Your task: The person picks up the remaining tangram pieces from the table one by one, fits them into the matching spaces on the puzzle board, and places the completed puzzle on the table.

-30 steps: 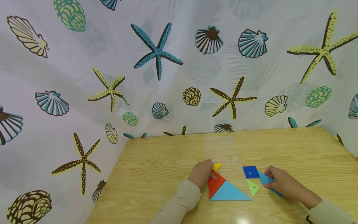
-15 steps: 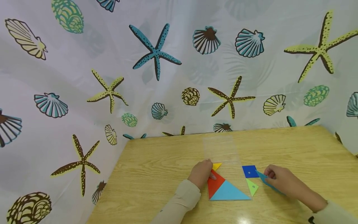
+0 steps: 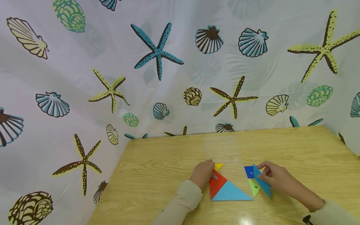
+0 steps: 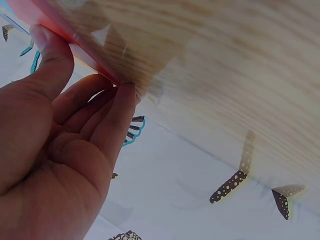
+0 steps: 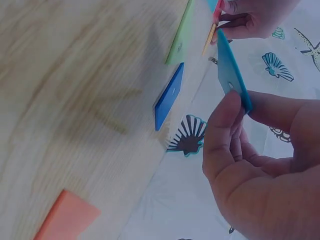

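In the head view, my left hand (image 3: 203, 173) grips the left edge of a clear flat tray (image 3: 237, 170), thumb over the red triangle (image 3: 217, 184). A light blue triangle (image 3: 231, 192) lies beside the red one, with a small yellow piece (image 3: 218, 166) above, partly hidden by my hand. My right hand (image 3: 277, 176) pinches another light blue triangle (image 3: 262, 182) between thumb and fingers, tilted up off the table. Behind it are a dark blue square (image 3: 248, 172) and a light green triangle (image 3: 254, 187), both partly covered in this view and lying right of the tray.
An orange piece (image 5: 67, 215) lies on the wooden table (image 3: 163, 156) in the right wrist view. The table's back edge meets a white cloth (image 3: 180, 118) printed with shells and starfish. The tray's upper part is bare clear plastic.
My right hand has lifted and turned the light blue triangle from nearly flat to steeply tilted, shifting it left, over the edges of the square and the green triangle. My left hand has stayed put.
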Demonstrator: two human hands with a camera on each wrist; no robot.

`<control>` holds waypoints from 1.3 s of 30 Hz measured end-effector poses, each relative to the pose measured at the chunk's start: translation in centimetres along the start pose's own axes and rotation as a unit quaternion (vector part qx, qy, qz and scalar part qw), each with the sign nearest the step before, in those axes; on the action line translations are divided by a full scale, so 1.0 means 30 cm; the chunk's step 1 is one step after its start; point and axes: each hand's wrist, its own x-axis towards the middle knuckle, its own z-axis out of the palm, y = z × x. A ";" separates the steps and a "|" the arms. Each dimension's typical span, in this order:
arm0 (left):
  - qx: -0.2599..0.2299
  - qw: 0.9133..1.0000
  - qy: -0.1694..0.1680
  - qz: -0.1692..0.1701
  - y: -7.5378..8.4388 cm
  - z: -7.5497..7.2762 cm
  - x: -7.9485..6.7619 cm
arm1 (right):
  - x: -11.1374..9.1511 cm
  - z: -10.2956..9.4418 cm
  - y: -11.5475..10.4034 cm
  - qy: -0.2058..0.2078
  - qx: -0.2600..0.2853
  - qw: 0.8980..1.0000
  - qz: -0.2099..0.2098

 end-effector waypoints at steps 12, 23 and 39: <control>0.001 1.000 0.000 0.002 0.002 -0.004 -0.002 | 0.043 0.055 -0.039 -0.001 0.041 0.999 -0.018; -0.004 1.000 0.008 0.004 0.007 -0.024 -0.010 | 0.063 0.097 -0.043 -0.010 0.078 0.997 -0.006; 0.009 1.000 0.007 0.008 -0.002 -0.005 -0.004 | 0.108 0.149 -0.058 0.019 -0.007 0.999 -0.032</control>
